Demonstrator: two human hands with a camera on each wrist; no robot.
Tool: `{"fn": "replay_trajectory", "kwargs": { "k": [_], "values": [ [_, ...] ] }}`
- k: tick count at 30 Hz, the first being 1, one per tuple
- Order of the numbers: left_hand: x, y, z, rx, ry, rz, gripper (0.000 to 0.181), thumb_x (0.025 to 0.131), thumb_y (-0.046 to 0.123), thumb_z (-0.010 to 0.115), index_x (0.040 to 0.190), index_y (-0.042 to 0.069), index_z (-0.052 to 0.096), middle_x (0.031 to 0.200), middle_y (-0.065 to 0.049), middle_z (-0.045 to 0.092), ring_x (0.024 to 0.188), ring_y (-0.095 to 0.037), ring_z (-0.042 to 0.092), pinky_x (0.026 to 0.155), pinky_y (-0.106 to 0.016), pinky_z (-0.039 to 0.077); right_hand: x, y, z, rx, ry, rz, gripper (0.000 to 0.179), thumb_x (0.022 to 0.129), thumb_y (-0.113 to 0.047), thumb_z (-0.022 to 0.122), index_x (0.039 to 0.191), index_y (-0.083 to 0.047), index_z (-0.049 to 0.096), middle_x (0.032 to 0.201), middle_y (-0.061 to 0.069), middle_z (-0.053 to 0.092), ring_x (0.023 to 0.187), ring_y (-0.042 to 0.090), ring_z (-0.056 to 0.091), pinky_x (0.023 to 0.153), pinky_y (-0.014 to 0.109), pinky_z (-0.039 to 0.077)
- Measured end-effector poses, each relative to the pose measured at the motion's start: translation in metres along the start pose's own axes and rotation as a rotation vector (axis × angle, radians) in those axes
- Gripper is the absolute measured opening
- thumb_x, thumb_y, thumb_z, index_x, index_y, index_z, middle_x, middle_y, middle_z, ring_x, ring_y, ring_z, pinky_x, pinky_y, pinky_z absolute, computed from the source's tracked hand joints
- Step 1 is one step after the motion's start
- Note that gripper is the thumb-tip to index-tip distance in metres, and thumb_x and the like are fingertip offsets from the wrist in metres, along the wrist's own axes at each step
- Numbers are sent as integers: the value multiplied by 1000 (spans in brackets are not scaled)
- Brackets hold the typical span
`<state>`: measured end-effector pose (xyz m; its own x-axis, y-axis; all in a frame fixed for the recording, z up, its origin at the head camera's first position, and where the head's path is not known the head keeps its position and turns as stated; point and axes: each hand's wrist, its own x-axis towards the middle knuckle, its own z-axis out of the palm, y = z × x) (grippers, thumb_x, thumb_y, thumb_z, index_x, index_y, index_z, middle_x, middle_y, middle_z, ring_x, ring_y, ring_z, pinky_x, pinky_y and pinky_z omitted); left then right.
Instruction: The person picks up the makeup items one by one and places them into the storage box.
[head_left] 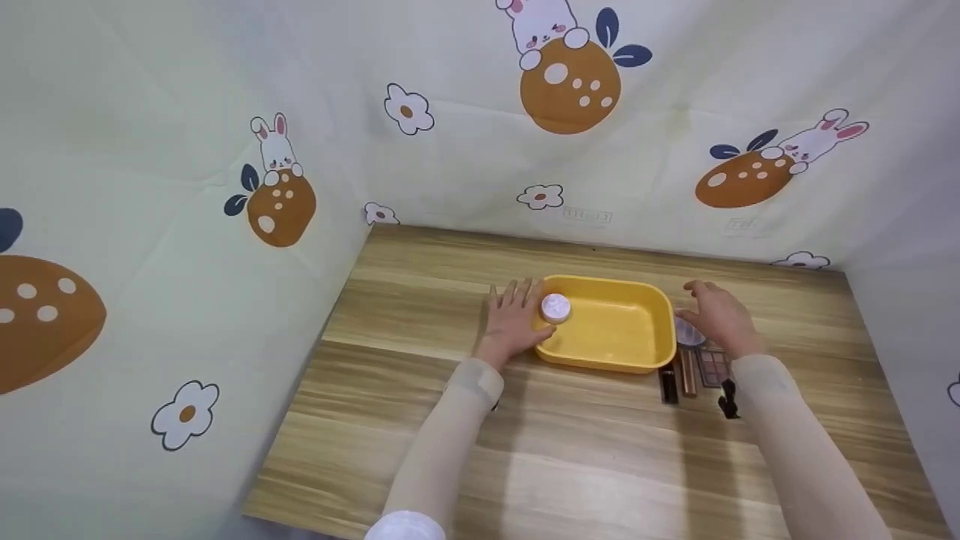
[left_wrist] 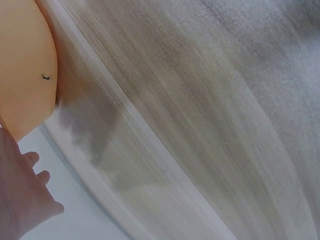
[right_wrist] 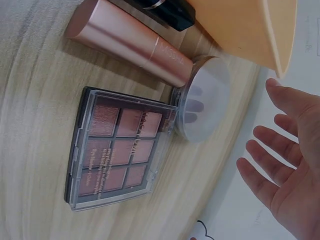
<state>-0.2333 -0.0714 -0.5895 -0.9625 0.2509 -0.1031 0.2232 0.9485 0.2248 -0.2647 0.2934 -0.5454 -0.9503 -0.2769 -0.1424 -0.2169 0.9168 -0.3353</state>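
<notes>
A yellow tray (head_left: 611,341) stands toward the back of the table, with a small round white-topped container (head_left: 556,306) inside at its left end. Against the tray's left side lies my left hand (head_left: 514,324), fingers extended and thumb reaching over the rim. My right hand (head_left: 721,319) hovers by the right side, fingers loosely bent and nothing in them. Just below it is a round compact with a clear lid (right_wrist: 207,102). Nearer to me are a nine-pan eyeshadow palette (right_wrist: 120,147), a rose-gold cosmetic tube (right_wrist: 130,45) and a black tube (right_wrist: 172,14).
The wood-grain table (head_left: 390,427) meets a patterned cloth wall (head_left: 465,165) at its back, with more cloth along the left and right. Beside the right wrist a small black object (head_left: 727,399) shows.
</notes>
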Motion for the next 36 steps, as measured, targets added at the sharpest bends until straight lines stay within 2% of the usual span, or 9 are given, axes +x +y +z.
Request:
{"fn": "replay_trajectory", "kwargs": {
  "k": [9,19,24,30,36],
  "values": [
    [2,-1,1,35,-14,-7,90,92,67,48,162,27,9,169,-3,16,156,-29,14,123,-63,6,0,3,12,24,-36,53,59,98,-30,61,142,6,43,142,35,44,125,55,47,101,68,41],
    [4,-1,2,44,-23,-12,90,92,67,49,162,27,10,169,-3,16,156,-30,14,123,-63,7,0,7,22,-1,-34,36,57,95,-22,62,141,7,44,142,37,42,125,58,43,102,70,40],
    [3,-1,2,29,-4,-3,89,92,67,49,162,27,12,168,-4,18,156,-31,16,123,-64,7,-2,10,27,-8,-1,14,55,93,-21,63,137,8,47,138,38,46,121,59,47,99,69,43],
    [2,-1,1,26,2,-1,88,91,67,49,162,28,12,168,-4,18,156,-31,16,123,-63,7,0,11,33,2,9,21,57,92,-24,63,136,8,47,138,37,46,121,59,47,101,69,42],
    [4,-1,1,11,-21,-16,89,91,66,50,162,28,10,169,-3,16,157,-29,14,124,-62,5,-2,10,37,24,1,26,62,93,-34,63,138,5,48,140,36,45,124,58,46,101,70,41]
  ]
}}
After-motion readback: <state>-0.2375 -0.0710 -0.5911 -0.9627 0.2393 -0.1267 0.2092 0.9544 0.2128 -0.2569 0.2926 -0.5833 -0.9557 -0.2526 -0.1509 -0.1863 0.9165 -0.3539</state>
